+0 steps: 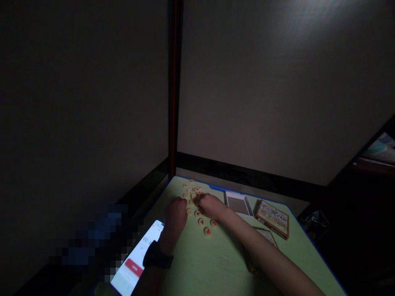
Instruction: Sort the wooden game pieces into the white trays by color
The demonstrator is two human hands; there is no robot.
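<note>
Round pale xiangqi pieces, several with red or dark characters, lie scattered over the green tabletop. My left hand, with a black watch on its wrist, is curled closed at the left edge of the cluster. Its fingertips are turned away, so anything in them is hidden. My right hand reaches in from the right, its fingers bent together among the pieces at the middle of the cluster. Whether a piece sits between those fingers cannot be made out. Several pieces lie just below the right hand.
Right of the pieces is an open white box tray, with a printed box beside it. Another printed item is partly behind my right forearm. A lit phone shows a timer at the left. Walls stand close behind the table.
</note>
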